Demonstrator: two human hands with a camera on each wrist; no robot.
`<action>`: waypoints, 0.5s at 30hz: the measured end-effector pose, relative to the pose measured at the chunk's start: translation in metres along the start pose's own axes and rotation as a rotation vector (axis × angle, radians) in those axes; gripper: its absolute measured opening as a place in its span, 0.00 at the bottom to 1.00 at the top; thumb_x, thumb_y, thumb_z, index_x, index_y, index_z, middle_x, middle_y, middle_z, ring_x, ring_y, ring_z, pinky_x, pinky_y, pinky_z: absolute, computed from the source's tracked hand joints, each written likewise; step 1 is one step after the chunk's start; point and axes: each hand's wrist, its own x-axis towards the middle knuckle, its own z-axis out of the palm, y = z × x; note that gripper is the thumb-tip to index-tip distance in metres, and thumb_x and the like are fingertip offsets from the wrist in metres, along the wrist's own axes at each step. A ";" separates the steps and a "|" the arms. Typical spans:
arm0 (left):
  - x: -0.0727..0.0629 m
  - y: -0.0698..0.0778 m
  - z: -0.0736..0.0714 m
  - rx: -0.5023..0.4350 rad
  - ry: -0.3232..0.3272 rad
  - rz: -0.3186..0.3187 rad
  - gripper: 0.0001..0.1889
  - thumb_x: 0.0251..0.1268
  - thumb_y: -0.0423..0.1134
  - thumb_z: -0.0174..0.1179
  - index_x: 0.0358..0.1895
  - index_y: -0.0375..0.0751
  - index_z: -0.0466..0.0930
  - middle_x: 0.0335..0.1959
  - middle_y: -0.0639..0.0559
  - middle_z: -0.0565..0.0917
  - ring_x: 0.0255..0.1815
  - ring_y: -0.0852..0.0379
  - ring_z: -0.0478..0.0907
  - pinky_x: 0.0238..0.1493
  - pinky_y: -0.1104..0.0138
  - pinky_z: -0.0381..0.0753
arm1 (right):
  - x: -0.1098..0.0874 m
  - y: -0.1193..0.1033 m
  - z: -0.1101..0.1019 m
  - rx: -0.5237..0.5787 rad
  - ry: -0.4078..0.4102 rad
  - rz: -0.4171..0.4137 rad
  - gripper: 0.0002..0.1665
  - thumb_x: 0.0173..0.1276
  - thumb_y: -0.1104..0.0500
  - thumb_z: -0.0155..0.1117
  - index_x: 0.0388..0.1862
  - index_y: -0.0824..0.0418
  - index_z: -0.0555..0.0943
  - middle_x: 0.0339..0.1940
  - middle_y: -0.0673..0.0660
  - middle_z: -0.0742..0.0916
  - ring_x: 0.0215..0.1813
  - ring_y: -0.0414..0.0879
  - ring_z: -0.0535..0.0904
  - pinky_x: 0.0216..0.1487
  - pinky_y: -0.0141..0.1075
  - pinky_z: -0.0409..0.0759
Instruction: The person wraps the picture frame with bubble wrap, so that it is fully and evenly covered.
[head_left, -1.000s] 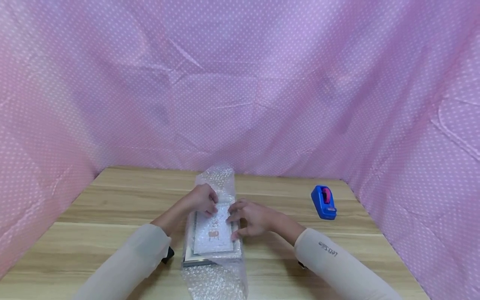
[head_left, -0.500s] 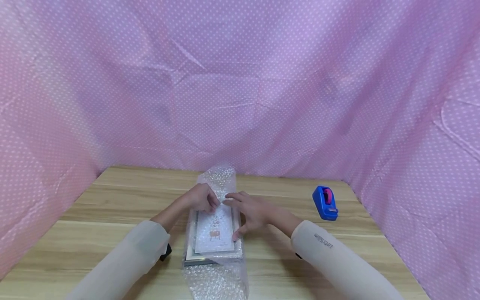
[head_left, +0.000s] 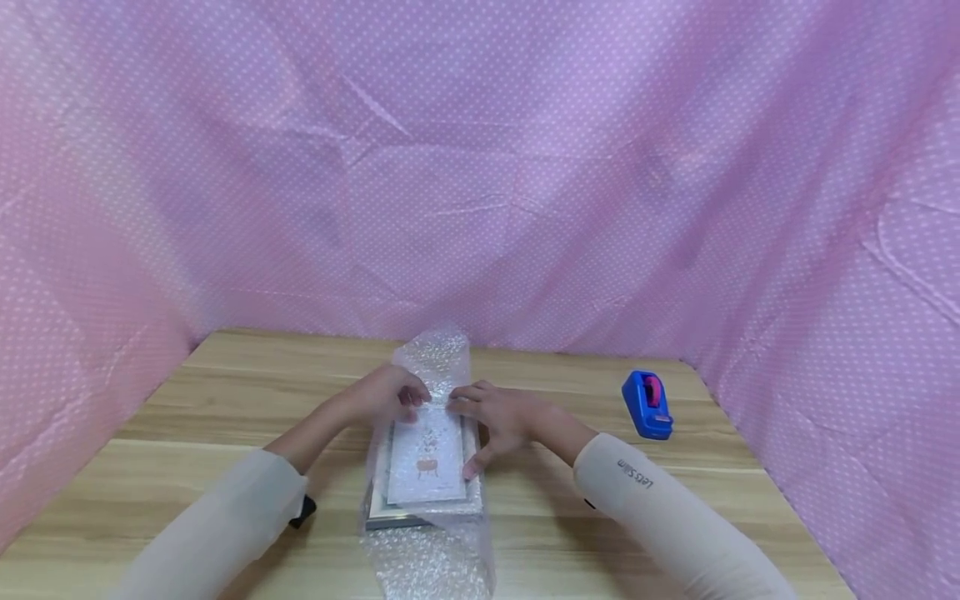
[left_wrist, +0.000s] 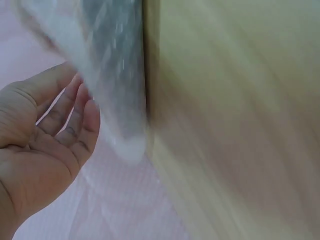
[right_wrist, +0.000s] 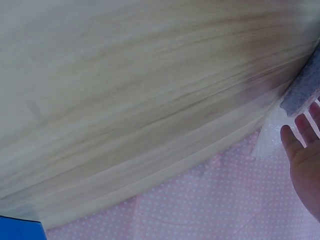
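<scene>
A picture frame [head_left: 427, 479] with a small orange drawing on a white sheet lies on the table, covered by bubble wrap [head_left: 438, 354]. The wrap runs out past both its far and near ends. Over the frame's far left corner is my left hand [head_left: 386, 396], its fingers loosely bent. Seen from the left wrist, that hand [left_wrist: 55, 127] is beside the wrapped edge, nothing visibly pinched. My right hand [head_left: 506, 421] rests with spread fingers on the frame's right side. The right wrist view shows this hand [right_wrist: 307, 160] at the wrap's edge, fingers extended.
A blue tape dispenser [head_left: 648, 406] with a pink roll stands at the right of the wooden table [head_left: 247, 408]. Its blue corner also enters the right wrist view. A pink dotted cloth [head_left: 480, 167] hangs behind the table and along both sides.
My left hand has drawn back a little to the left, off the middle of the frame's far end. The right hand's fingers have shifted slightly toward the far end; the frame stays in place.
</scene>
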 end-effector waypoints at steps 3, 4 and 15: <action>-0.019 -0.008 -0.013 -0.017 0.044 -0.001 0.14 0.54 0.26 0.72 0.45 0.33 0.87 0.36 0.51 0.87 0.38 0.58 0.82 0.45 0.65 0.85 | -0.001 0.000 0.002 0.001 0.001 0.007 0.68 0.51 0.15 0.62 0.83 0.50 0.59 0.84 0.54 0.61 0.82 0.53 0.55 0.76 0.49 0.66; -0.026 -0.013 -0.016 -0.025 0.051 -0.005 0.14 0.53 0.27 0.73 0.44 0.34 0.86 0.36 0.51 0.87 0.39 0.57 0.82 0.45 0.65 0.85 | 0.000 0.000 0.002 0.003 0.002 0.007 0.68 0.51 0.15 0.62 0.83 0.50 0.59 0.84 0.54 0.61 0.82 0.53 0.55 0.76 0.49 0.65; -0.066 -0.038 -0.005 -0.178 -0.060 0.027 0.34 0.47 0.43 0.81 0.59 0.38 0.79 0.42 0.46 0.79 0.39 0.52 0.78 0.40 0.66 0.83 | 0.000 0.001 0.004 0.031 0.022 0.004 0.67 0.52 0.17 0.65 0.83 0.50 0.60 0.83 0.55 0.62 0.82 0.54 0.56 0.75 0.50 0.66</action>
